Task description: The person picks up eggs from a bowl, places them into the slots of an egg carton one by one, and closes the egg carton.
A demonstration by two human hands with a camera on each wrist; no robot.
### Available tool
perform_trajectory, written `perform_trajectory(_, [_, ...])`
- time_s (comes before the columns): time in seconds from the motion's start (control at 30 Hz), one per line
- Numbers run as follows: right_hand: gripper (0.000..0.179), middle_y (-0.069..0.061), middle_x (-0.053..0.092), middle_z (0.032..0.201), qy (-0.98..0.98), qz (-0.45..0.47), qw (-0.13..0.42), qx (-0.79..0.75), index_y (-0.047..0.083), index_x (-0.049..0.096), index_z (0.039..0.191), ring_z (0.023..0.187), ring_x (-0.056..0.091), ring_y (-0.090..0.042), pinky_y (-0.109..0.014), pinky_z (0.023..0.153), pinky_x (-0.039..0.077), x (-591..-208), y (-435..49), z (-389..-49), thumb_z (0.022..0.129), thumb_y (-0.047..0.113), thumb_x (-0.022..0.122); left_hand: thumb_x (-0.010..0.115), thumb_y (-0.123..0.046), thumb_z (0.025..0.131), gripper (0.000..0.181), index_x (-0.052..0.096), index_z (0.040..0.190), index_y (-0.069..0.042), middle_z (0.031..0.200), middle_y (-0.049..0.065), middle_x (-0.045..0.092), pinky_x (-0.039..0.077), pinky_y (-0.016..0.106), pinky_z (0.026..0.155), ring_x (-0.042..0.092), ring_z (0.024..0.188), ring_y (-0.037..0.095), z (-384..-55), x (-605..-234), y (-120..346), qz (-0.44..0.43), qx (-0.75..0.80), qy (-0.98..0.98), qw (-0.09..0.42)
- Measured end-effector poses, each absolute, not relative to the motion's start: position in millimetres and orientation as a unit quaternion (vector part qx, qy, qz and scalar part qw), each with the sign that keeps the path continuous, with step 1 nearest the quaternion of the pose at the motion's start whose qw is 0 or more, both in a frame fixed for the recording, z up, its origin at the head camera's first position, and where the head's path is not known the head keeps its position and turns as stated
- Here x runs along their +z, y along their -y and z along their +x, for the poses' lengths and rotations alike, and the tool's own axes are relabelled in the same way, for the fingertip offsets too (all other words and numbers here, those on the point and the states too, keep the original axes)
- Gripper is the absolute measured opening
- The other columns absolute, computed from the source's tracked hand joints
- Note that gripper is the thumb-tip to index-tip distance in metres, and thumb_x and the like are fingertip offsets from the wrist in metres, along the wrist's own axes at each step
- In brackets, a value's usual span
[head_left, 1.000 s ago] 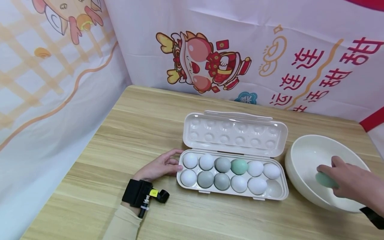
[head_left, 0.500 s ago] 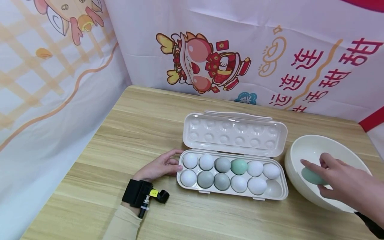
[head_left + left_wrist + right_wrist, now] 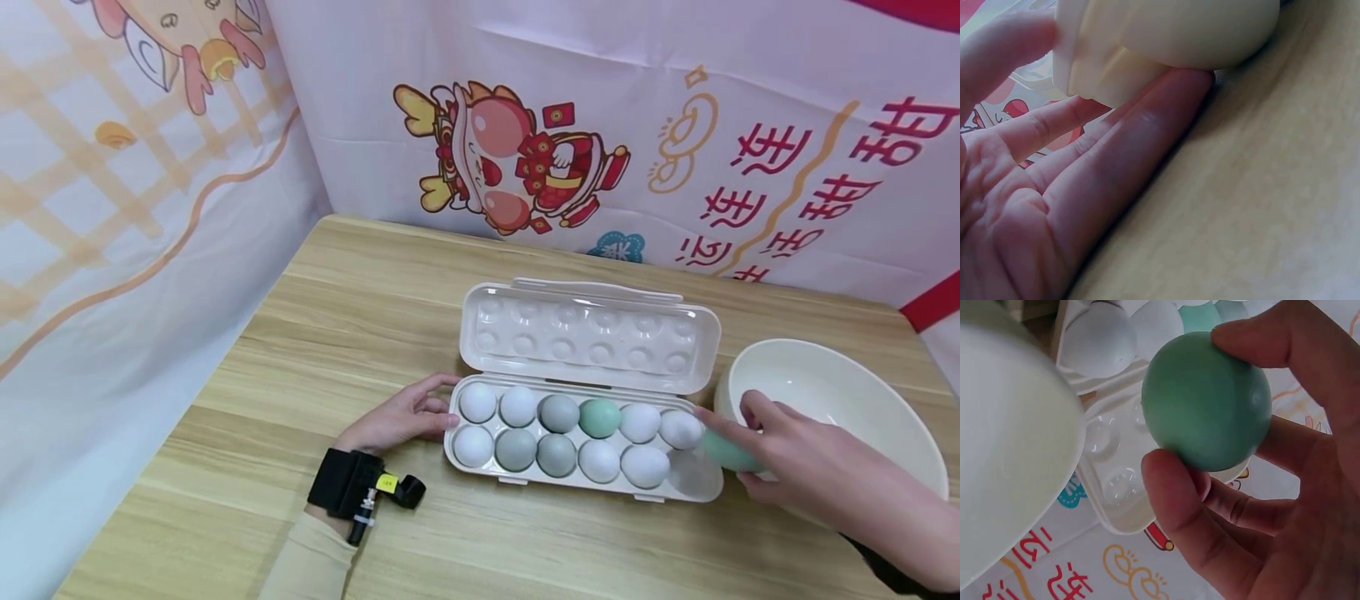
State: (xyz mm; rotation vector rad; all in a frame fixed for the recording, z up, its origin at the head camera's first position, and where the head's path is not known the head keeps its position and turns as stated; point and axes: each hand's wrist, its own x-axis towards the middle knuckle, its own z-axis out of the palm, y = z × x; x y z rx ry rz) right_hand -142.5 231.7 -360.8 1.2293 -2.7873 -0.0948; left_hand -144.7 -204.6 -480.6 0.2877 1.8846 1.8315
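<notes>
An open cream egg tray (image 3: 581,492) lies on the wooden table, its lid (image 3: 588,335) folded back. Several white, grey and green eggs (image 3: 557,412) fill it; the front right cell (image 3: 686,473) is bare. My right hand (image 3: 738,450) pinches a green egg (image 3: 722,451) (image 3: 1207,403) between thumb and fingers, over the gap between the tray's right end and the white bowl (image 3: 847,392) (image 3: 1010,456). My left hand (image 3: 423,408) rests with straight fingers (image 3: 1141,131) against the tray's left end (image 3: 1166,37).
Printed cloth (image 3: 660,133) hangs behind and to the left of the table (image 3: 360,300). The bowl stands at the table's right side, close beside the tray. A black wrist camera (image 3: 360,492) sits on my left wrist.
My right hand has lifted the green egg out of the bowl and carried it left to the tray's right end. The left hand has stayed put.
</notes>
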Motion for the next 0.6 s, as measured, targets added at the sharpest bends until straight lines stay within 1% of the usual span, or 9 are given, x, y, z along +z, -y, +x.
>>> perform_trajectory(0.03, [0.062,0.003,0.04,0.078,0.914,0.402,0.042,-0.029,0.017,0.062,0.114,0.058,0.037,-0.008,-0.022,0.044,0.035,-361,-231,-143,0.056,0.023,0.083,0.061,-0.012,0.087,0.054,0.036,0.135,-0.008,0.106,0.022,0.062,0.052,0.032,0.082,0.062,0.093,0.026,-145,-480,205,0.105,0.67,-0.692,0.247])
perform_trajectory(0.2, [0.064,0.002,0.04,0.078,0.901,0.428,0.062,-0.022,0.014,0.064,0.112,0.055,0.035,-0.007,-0.022,0.039,0.033,-368,-228,-143,0.052,0.024,0.084,0.062,-0.013,0.087,0.055,0.036,0.135,-0.009,0.107,0.024,0.061,0.052,0.034,0.083,0.061,0.094,0.026,-145,-479,204,0.103,0.666,-0.695,0.25])
perform_trajectory(0.37, [0.065,-0.001,0.043,0.083,0.905,0.424,0.031,-0.02,0.01,0.062,0.115,0.057,0.04,-0.009,-0.025,0.04,0.037,-374,-224,-143,0.054,0.024,0.082,0.062,-0.012,0.087,0.054,0.036,0.135,-0.009,0.109,0.026,0.06,0.052,0.035,0.084,0.061,0.096,0.027,-145,-479,205,0.104,0.667,-0.694,0.251])
perform_trajectory(0.47, [0.069,-0.005,0.047,0.086,0.899,0.436,0.043,-0.018,0.006,0.059,0.115,0.056,0.043,-0.011,-0.028,0.041,0.04,-378,-222,-144,0.052,0.023,0.083,0.061,-0.012,0.088,0.053,0.037,0.135,-0.009,0.109,0.025,0.06,0.052,0.035,0.084,0.061,0.096,0.027,-146,-480,205,0.106,0.667,-0.693,0.253])
perform_trajectory(0.53, [0.069,-0.005,0.047,0.085,0.895,0.443,0.054,-0.018,0.005,0.057,0.112,0.056,0.045,-0.012,-0.028,0.041,0.041,-380,-220,-144,0.05,0.022,0.083,0.061,-0.012,0.087,0.053,0.037,0.135,-0.009,0.109,0.024,0.06,0.052,0.034,0.084,0.061,0.096,0.027,-145,-480,205,0.106,0.669,-0.691,0.254])
perform_trajectory(0.6, [0.065,-0.003,0.046,0.08,0.893,0.446,0.059,-0.021,0.006,0.055,0.106,0.057,0.045,-0.012,-0.027,0.04,0.04,-381,-218,-144,0.049,0.021,0.082,0.062,-0.013,0.087,0.054,0.036,0.135,-0.009,0.108,0.024,0.06,0.052,0.033,0.084,0.061,0.096,0.026,-145,-480,206,0.108,0.668,-0.691,0.255])
